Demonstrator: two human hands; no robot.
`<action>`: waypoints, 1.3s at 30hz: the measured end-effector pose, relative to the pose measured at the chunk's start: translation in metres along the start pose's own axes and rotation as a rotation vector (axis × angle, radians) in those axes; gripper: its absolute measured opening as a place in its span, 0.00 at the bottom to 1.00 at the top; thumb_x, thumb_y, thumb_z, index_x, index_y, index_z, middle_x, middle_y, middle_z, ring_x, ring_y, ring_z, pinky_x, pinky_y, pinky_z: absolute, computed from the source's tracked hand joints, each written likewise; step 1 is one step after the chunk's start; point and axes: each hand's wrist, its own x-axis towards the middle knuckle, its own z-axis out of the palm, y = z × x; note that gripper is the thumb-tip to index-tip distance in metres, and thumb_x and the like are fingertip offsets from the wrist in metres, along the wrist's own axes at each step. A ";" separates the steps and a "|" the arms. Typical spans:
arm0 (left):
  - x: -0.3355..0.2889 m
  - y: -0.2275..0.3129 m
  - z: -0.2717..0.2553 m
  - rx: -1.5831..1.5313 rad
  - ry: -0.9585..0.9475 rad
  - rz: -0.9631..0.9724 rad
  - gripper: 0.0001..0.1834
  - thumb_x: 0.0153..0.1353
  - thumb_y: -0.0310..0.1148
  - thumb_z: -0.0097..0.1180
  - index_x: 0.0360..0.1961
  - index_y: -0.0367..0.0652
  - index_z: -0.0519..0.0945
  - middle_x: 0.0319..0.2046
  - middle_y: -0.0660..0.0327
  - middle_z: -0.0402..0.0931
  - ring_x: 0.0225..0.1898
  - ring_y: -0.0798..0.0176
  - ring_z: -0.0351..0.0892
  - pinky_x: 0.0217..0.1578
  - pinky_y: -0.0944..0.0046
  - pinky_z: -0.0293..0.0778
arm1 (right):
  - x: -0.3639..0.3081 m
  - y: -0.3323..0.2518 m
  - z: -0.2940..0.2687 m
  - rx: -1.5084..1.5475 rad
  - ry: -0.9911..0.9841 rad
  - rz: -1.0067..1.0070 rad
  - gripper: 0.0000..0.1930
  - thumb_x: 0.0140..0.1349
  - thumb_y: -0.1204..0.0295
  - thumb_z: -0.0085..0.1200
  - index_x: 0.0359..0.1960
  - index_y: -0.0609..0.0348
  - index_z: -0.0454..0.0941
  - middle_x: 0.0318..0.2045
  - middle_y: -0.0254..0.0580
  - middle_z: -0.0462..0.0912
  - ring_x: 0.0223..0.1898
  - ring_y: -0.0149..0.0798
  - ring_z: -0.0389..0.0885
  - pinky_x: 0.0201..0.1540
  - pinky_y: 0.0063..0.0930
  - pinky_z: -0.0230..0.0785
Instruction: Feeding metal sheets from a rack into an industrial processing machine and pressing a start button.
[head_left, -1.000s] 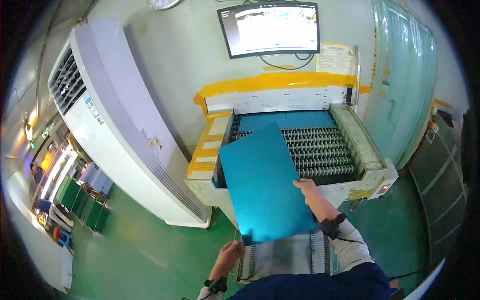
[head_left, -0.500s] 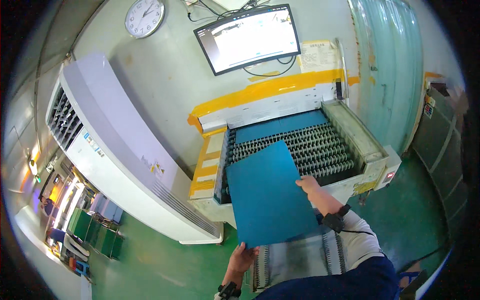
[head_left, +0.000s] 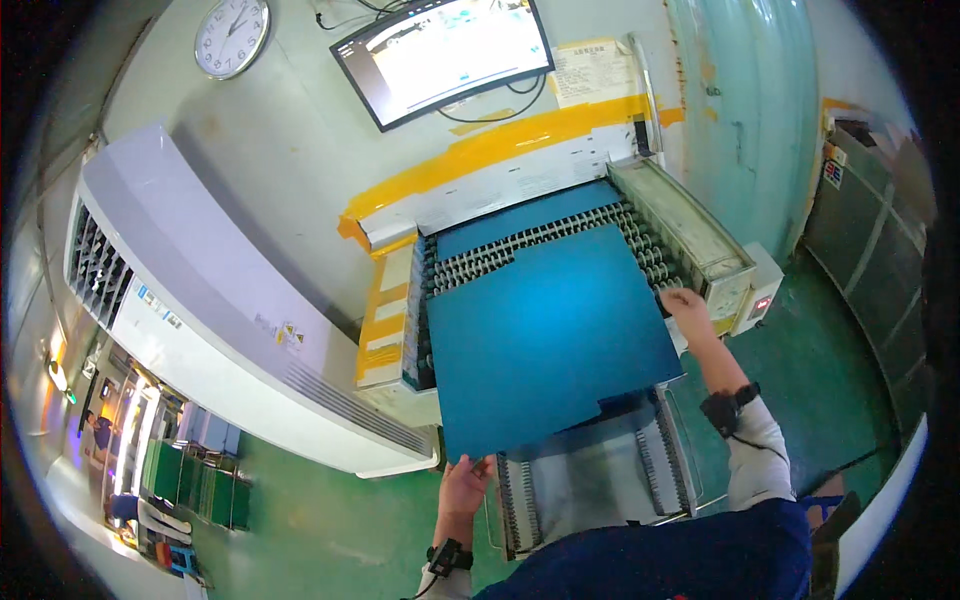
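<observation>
A broad blue area of flat sheet (head_left: 545, 335) lies slanted over the roller bed (head_left: 480, 258). Steps in its upper and lower edges suggest two overlapping sheets side by side. My left hand (head_left: 466, 484) pinches the near left corner, fingers partly hidden beneath it. At the right edge my right hand (head_left: 690, 312) has its fingers curled and closed, their tips against the sheet's border; the exact contact is hard to make out. Another blue sheet (head_left: 530, 218) lies flat at the far end of the rollers.
Below the sheets stands a rack with toothed sides (head_left: 652, 455). A white floor-standing air conditioner (head_left: 250, 330) is on the left, a control box (head_left: 765, 300) on the right. A monitor (head_left: 445, 60) and a clock (head_left: 232, 38) hang on the wall. A person (head_left: 150, 512) is far left.
The blue area has widened rightward, from one sheet's width to a stepped outline. My right hand has moved right with that edge. My left hand stays at the near left corner.
</observation>
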 end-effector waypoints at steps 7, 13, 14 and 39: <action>0.039 -0.008 0.021 0.028 0.089 -0.006 0.09 0.64 0.29 0.49 0.43 0.39 0.71 0.41 0.55 0.76 0.43 0.51 0.77 0.43 0.55 0.76 | -0.090 -0.004 0.001 -0.603 -0.083 -0.529 0.24 0.47 0.62 0.65 0.47 0.56 0.76 0.50 0.48 0.74 0.54 0.50 0.69 0.55 0.45 0.60; 0.062 -0.005 0.037 0.043 0.048 -0.006 0.09 0.63 0.30 0.51 0.43 0.40 0.71 0.42 0.54 0.74 0.43 0.51 0.75 0.44 0.57 0.74 | -0.100 -0.021 0.018 -0.757 -0.315 -0.591 0.34 0.43 0.61 0.67 0.56 0.50 0.70 0.60 0.47 0.64 0.63 0.53 0.58 0.62 0.52 0.50; 0.065 -0.004 0.040 0.035 0.028 0.018 0.09 0.63 0.31 0.52 0.42 0.40 0.71 0.42 0.54 0.74 0.43 0.52 0.75 0.45 0.57 0.74 | -0.096 -0.017 0.019 -0.770 -0.337 -0.599 0.35 0.42 0.62 0.67 0.56 0.49 0.69 0.60 0.48 0.65 0.63 0.53 0.58 0.63 0.53 0.49; 0.172 0.015 0.024 0.069 0.125 0.007 0.12 0.65 0.29 0.47 0.48 0.38 0.67 0.45 0.52 0.72 0.43 0.52 0.76 0.43 0.58 0.76 | 0.017 0.023 -0.009 -1.047 -0.300 -0.498 0.31 0.49 0.70 0.62 0.58 0.47 0.67 0.62 0.42 0.63 0.64 0.47 0.58 0.63 0.48 0.51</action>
